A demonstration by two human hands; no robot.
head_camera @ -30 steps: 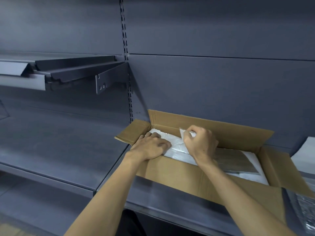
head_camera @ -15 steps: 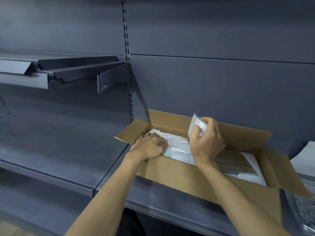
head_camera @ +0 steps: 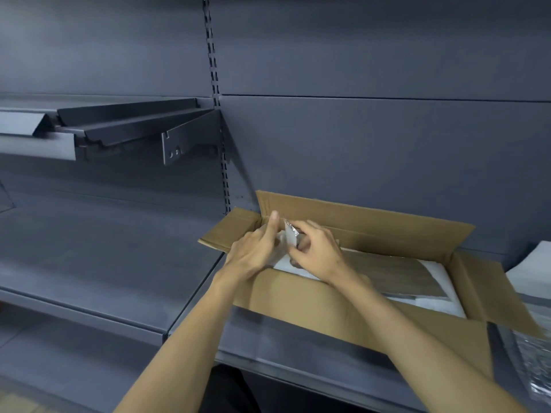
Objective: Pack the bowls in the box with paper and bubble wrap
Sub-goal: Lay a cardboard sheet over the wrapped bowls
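Note:
An open cardboard box (head_camera: pixel 313 305) lies on the dark shelf with its flaps folded out. White paper (head_camera: pixel 441 275) lines its inside, and a grey-brown flat sheet (head_camera: pixel 396 272) lies on top. Over the box's left end my right hand (head_camera: pixel 316 251) pinches a raised fold of white wrapping (head_camera: pixel 289 239). My left hand (head_camera: pixel 253 251) is against that fold from the left, its index finger straight and pointing up. No bowl shows; whatever lies under the paper is hidden.
Bubble wrap (head_camera: pixel 533 362) lies at the right edge beside the box, with a white sheet (head_camera: pixel 533 263) behind it. A dark bracket shelf (head_camera: pixel 128 126) juts out at upper left. The grey shelf surface (head_camera: pixel 104 257) stretches left of the box.
My right hand lifted a fold of the wrapping, then brought it left and lower. My left hand rose off the paper in the box and met the fold.

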